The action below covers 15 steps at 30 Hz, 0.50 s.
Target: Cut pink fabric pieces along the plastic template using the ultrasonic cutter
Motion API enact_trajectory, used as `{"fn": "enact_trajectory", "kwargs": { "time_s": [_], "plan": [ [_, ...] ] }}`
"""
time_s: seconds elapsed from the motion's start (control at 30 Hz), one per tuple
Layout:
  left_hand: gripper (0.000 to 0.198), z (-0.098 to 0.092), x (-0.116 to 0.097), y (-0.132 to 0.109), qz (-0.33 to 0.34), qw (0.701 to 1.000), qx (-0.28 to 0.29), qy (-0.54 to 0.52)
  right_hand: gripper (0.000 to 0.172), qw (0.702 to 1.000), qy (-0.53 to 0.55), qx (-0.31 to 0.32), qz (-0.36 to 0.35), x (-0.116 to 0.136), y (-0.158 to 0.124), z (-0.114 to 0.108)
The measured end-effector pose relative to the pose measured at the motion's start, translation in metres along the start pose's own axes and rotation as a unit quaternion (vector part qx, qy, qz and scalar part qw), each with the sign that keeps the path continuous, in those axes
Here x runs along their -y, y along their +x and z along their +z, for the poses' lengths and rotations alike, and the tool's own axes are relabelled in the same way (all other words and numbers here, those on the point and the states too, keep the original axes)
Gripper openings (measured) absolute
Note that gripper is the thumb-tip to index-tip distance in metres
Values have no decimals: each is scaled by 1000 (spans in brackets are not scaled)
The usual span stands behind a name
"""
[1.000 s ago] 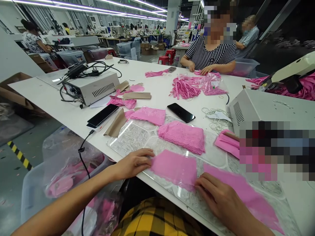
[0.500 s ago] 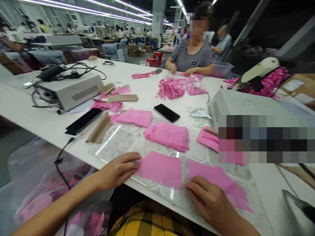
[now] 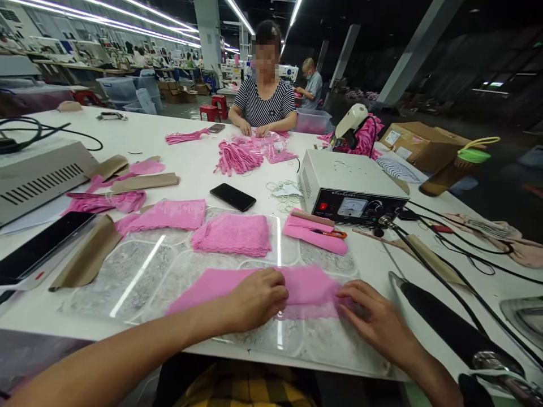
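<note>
Pink fabric (image 3: 311,284) lies across the clear patterned mat at the table's front, extending left beneath my left forearm. My left hand (image 3: 259,299) rests over its middle with fingers curled together; what they pinch is hidden. At the fabric's right end is my right hand (image 3: 369,311), thumb and fingers apart around the blurred edge. Behind them sits a stack of pink lace-edged pieces (image 3: 231,233), with another pink stack (image 3: 169,215) to its left. Folded pink fabric (image 3: 316,234) with orange-handled snips (image 3: 333,233) on top lies at the mat's back right.
A black phone (image 3: 233,196) lies behind the stacks. A metal box with a dial (image 3: 352,189) stands right, its cables running to a black handheld tool (image 3: 441,316). Across the table a person in stripes (image 3: 265,104) handles pink strips (image 3: 240,157).
The view has turned right. My left hand has moved right, from the left piece's outer edge to the middle of the fabric. The two pink pieces, earlier separated by a gap, now appear together.
</note>
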<state>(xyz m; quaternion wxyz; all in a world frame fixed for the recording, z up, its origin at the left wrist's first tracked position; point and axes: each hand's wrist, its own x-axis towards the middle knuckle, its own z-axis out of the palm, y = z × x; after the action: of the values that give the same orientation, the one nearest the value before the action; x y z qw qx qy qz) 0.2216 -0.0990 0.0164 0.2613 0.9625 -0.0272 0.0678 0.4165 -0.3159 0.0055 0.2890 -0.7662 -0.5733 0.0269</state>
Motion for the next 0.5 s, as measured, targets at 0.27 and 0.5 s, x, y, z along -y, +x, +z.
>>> {"fn": "enact_trajectory", "kwargs": {
  "time_s": [0.27, 0.5],
  "plan": [
    [8, -12, -1, 12, -39, 998, 21, -41, 16, 998, 36, 50, 19, -7, 4, 4],
    [15, -7, 2, 13, -48, 997, 18, -59, 16, 998, 38, 44, 20, -9, 4, 6]
  ]
}}
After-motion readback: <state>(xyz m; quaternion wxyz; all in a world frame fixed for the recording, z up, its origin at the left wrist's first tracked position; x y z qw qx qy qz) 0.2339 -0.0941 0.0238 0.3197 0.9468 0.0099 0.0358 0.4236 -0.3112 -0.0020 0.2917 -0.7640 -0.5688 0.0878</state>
